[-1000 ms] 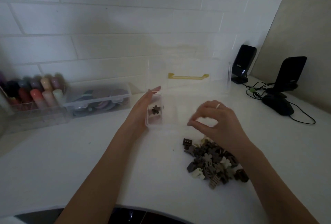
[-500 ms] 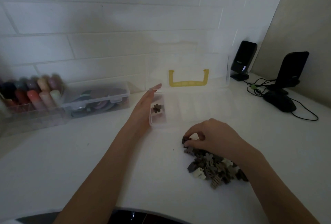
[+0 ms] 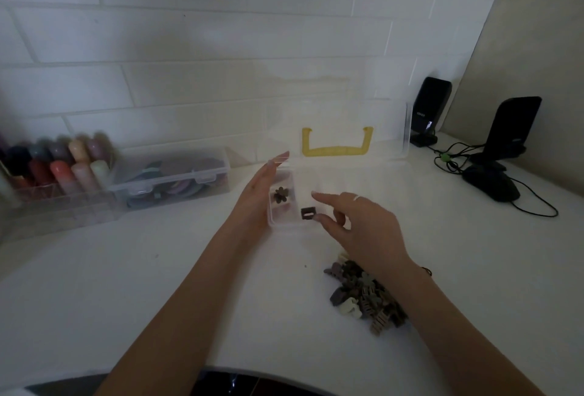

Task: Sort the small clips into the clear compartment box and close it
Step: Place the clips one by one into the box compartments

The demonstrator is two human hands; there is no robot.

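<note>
The clear compartment box (image 3: 286,225) stands on the white table with its lid (image 3: 392,117) raised against the wall, its yellow handle (image 3: 336,150) showing. My left hand (image 3: 257,193) rests flat against the box's left side. A dark flower clip (image 3: 279,195) lies in the leftmost compartment. My right hand (image 3: 357,221) hovers over the box with fingers spread. A dark square clip (image 3: 308,214) is just off its thumb tip, over the neighbouring compartment and not pinched. The pile of small brown and cream clips (image 3: 363,297) lies near my right wrist.
A clear lidded case (image 3: 172,179) and a rack of coloured bottles (image 3: 57,164) stand at the left by the wall. Two black speakers (image 3: 429,111) (image 3: 512,126), a black mouse (image 3: 493,185) and cables sit at the right. The table's front edge (image 3: 221,367) is close.
My right hand took a dark square clip from the pile, lifted it to the box and spread its fingers there. My left hand stayed against the box.
</note>
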